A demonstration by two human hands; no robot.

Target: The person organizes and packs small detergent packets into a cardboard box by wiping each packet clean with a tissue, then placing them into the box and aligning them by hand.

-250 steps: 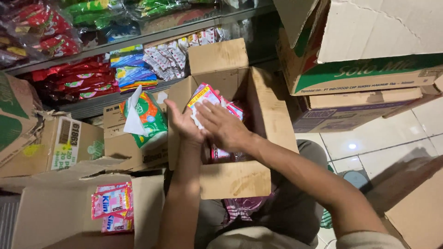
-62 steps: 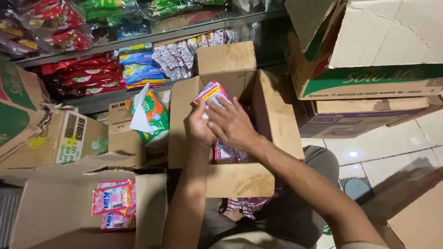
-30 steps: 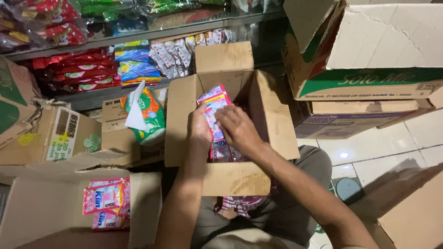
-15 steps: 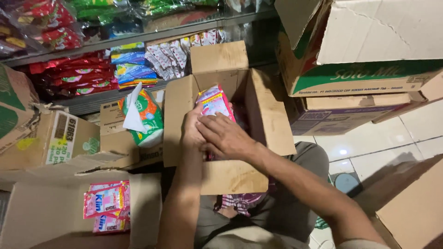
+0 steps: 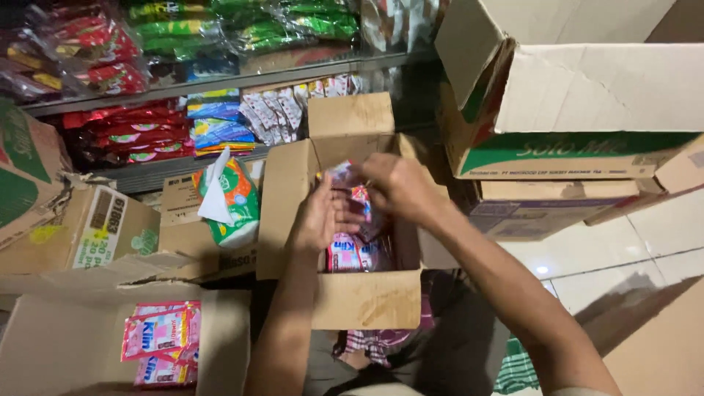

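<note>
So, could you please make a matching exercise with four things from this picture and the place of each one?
1. left hand
2. pink sachets
3. green and orange pack
4. red packets

a. on the shelf at the back
b. in the carton at bottom left
c. over the open middle box
d. standing left of the middle box

Pairs: 1-c, 2-b, 3-d, 4-a

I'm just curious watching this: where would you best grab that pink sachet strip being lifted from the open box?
Probably by its top edge, from above. The pink sachet strip hangs upright in the open box, walled on all sides, and the left hand and right hand already pinch it up there.
</note>
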